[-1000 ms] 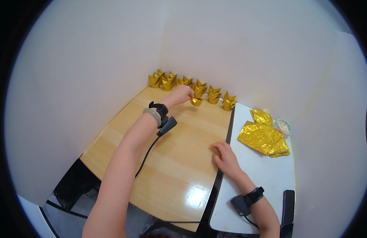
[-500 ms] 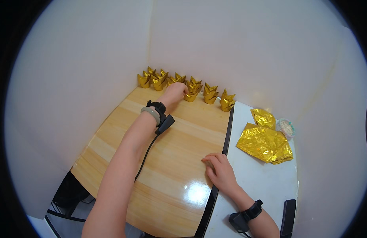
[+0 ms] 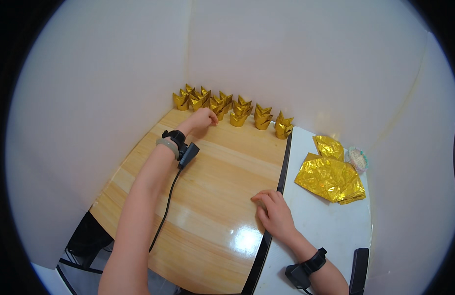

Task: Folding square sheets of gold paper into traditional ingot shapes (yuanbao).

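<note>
Several shiny gold foil folded pieces, shaped like pointed-rim cups, stand upright in a row at the far edge of the wooden table. My left hand reaches to this row, its fingers loosely bent downward just in front of a gold piece; I see nothing in the fingers, and cannot tell whether they touch that piece. On the table's right edge rests my right hand, with its fingers loosely bent, the thumb apart and nothing in it. Each wrist wears a black strap with a small device.
To the right, a white surface holds a stack of gold foil sheets, a smaller folded gold foil piece, a small clear round container and a dark oblong object. White walls close in the far side and both flanks.
My left hand has moved left and slightly nearer along the row, uncovering the gold pieces it hid. The right hand stays where it was.
</note>
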{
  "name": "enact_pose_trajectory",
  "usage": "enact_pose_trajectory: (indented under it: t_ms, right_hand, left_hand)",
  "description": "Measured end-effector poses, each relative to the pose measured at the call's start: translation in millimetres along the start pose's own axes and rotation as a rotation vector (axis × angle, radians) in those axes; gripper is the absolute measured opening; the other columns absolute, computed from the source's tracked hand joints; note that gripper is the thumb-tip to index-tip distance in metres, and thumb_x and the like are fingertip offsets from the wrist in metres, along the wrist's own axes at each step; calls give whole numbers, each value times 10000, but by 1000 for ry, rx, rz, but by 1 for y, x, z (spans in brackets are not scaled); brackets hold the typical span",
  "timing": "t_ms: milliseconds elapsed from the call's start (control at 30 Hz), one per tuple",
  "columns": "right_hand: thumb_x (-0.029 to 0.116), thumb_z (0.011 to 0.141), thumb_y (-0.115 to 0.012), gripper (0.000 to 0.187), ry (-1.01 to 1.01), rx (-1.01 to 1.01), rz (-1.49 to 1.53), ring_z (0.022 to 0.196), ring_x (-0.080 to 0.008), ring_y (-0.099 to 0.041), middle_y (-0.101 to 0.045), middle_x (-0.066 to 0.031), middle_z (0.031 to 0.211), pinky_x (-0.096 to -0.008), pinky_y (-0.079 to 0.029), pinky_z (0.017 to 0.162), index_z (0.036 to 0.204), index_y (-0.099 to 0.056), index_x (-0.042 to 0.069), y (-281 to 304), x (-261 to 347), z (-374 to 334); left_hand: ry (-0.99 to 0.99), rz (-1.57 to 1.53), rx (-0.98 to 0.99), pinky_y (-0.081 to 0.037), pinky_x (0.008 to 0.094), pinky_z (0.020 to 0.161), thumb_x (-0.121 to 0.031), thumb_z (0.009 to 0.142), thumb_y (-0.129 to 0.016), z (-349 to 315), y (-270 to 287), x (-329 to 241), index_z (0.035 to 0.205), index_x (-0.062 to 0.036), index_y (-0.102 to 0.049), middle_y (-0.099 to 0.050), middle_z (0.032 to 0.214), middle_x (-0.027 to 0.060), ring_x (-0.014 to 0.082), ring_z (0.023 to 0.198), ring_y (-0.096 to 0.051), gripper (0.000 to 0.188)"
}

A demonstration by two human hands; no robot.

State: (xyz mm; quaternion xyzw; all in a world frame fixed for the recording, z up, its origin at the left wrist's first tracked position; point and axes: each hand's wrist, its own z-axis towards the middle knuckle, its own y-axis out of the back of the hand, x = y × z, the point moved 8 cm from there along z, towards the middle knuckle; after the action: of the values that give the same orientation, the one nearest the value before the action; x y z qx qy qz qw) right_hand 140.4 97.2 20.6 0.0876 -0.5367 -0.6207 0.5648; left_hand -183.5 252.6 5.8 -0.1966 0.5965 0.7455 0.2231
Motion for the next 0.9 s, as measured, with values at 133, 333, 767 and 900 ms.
enact_pose_trajectory:
  t_ms: [133,333,767,900]
  right_hand:
    - [19,742,-528,187,-21,9,4,935,-285,-493,-532,-109,962,-351,-428,812,924,-565,31,1,-1,-1]
    - [26,762,-526,222,-27,40,6,969,-267,-482,-529,-87,1002,-338,-418,830,978,-564,58,-4,-3,-2]
    - [20,747,-528,233,-118,-56,80,956,-279,-498,-533,-111,988,-328,-420,820,977,-559,44,10,-14,-3]
    - [23,741,-529,231,-151,-128,45,954,-286,-505,-536,-121,993,-335,-422,821,969,-558,39,19,-24,-3]
  left_hand:
    - [56,-59,-55,-476,313,743,52,710,-421,-2,-9,2,973,-6,-635,-653,834,119,230,815,-618,343]
    - [72,-90,-115,-466,309,758,47,725,-421,-4,-7,-3,1030,-8,-611,-645,849,113,229,828,-607,364]
    - [108,-46,-171,-465,303,689,1,742,-486,-7,0,24,897,-3,-633,-622,800,100,208,753,-586,213]
    - [-48,-68,-234,-458,330,739,-8,747,-475,-11,2,-13,994,-34,-617,-629,869,135,260,833,-599,285]
